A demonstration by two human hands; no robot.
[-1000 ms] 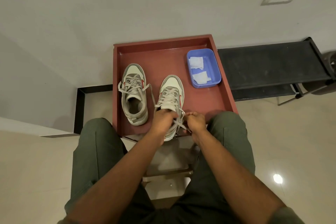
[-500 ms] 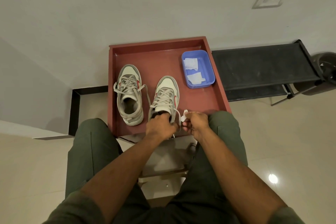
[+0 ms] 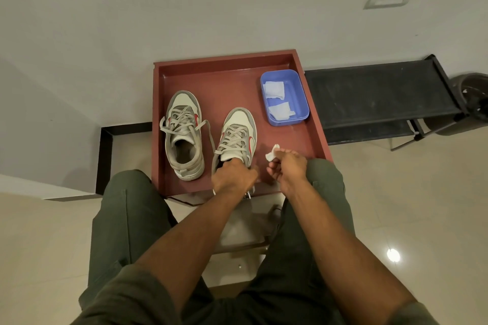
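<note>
Left hand (image 3: 233, 176) hides shoe (image 3: 239, 134) heel.

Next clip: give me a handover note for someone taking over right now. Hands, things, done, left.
Left hand grips the shoe at its heel end; it stands in the red tray.
Right hand pinches a small wipe beside that shoe, not touching it.
Other shoe stands alongside, untouched. Blue tub holds two spare wipes.
Done: cannot tell how much is wiped.
Left: probably wiping both shoes.
</note>
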